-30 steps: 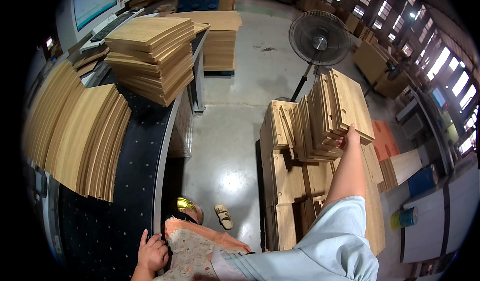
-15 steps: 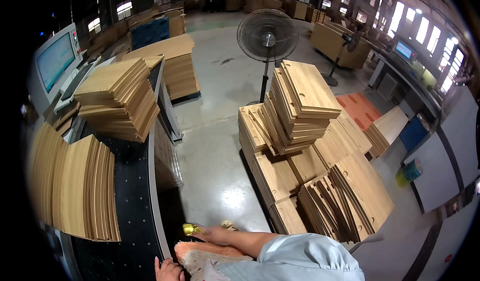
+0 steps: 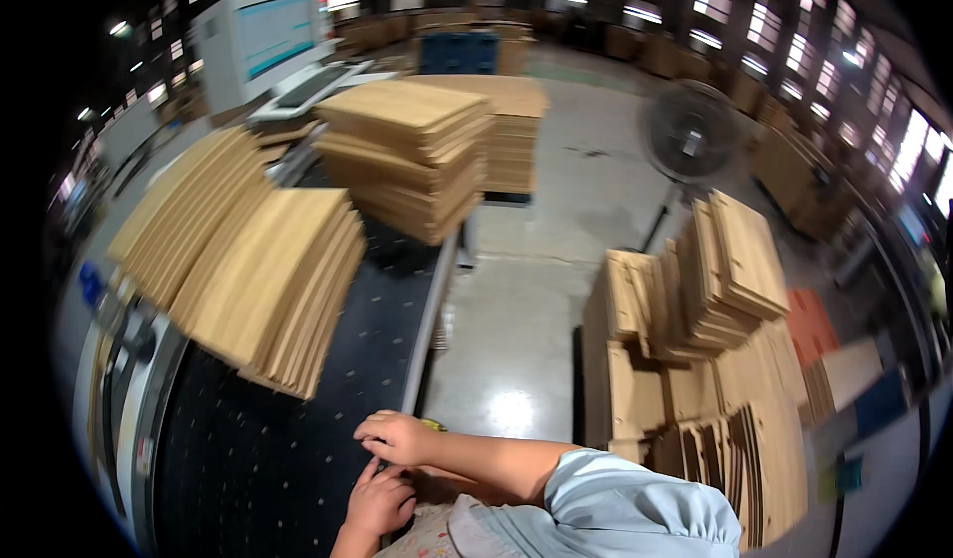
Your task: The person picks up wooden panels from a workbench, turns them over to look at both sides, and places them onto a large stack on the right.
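Both hands are close together at the near right edge of the black work table. My right hand reaches across from the right with its fingers bent and drawn together. Whatever they may hold is too small to make out. Just below it, my left hand has its forefinger stretched toward the right hand's fingertips, apart from its other fingers. It holds nothing that I can see. A small yellow thing peeks out behind my right wrist, mostly hidden.
Wooden panels lean in a row on the table, with a panel stack behind them. A monitor stands at the far left. Across the aisle are more stacked panels and a standing fan.
The view has turned left, so the table and panels sit farther right. My right hand has come over the table edge to meet my left hand; the yellow thing beside it is now mostly covered.
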The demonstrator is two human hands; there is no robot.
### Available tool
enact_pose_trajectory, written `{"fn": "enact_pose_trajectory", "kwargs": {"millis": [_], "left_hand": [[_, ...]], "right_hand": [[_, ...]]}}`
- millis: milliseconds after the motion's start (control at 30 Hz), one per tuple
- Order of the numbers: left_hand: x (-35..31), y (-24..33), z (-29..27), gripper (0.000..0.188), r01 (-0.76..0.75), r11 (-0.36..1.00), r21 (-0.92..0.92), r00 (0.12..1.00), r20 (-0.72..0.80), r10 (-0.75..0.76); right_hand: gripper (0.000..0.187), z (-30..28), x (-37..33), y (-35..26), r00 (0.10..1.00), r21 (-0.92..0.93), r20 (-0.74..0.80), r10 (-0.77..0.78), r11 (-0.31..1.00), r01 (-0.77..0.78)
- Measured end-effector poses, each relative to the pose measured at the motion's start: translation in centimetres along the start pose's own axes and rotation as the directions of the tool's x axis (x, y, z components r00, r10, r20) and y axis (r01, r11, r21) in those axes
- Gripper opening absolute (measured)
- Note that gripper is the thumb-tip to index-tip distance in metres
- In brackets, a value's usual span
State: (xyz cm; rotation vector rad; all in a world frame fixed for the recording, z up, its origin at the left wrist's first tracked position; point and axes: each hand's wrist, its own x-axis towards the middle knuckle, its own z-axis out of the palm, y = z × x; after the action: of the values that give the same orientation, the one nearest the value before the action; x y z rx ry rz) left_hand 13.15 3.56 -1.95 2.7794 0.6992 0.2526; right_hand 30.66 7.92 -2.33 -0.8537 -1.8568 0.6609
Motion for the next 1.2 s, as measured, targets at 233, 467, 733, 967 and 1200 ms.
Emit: {"fn": "enact_pose_trajectory", "kwargs": {"millis": [233, 467, 733, 967, 1200], "left_hand": [[-4.7, 1.3, -1.4, 0.019, 0.211, 0.505, -0.837, 0.853, -0.095, -0.513], [-8.0, 0.9, -0.6, 0.019, 0.316, 0.577, -0.754, 0.842, -0.057, -0.536], [-8.0, 0.6, -1.3, 0.019, 0.200, 0.524, -0.828, 0.884, -0.078, -0.461], [-9.0, -0.8, 0.0, 0.024, -0.015, 0.475, -0.880, 0.924, -0.193, -0.329], [-10.3, -2.8, 1.0, 0.026, -0.191, -0.003, -0.982, 0.839, -0.162, -0.519]], "right_hand": [[0.015, 3.4, 0.2, 1.9, 0.997, -0.206, 0.080, 0.019, 0.979, -0.002], [0.035, 4.3, 0.2, 1.0, 0.996, -0.359, 0.059, -0.067, 0.929, 0.084], [0.048, 5.2, 0.1, 1.2, 0.989, -0.486, 0.090, 0.118, 0.872, -0.060], [0.049, 5.1, 0.2, 0.7, 0.983, -0.536, 0.111, 0.149, 0.841, -0.067], [0.053, 5.3, 0.9, 0.1, 0.958, -0.593, 0.095, 0.271, 0.788, -0.165]]}}
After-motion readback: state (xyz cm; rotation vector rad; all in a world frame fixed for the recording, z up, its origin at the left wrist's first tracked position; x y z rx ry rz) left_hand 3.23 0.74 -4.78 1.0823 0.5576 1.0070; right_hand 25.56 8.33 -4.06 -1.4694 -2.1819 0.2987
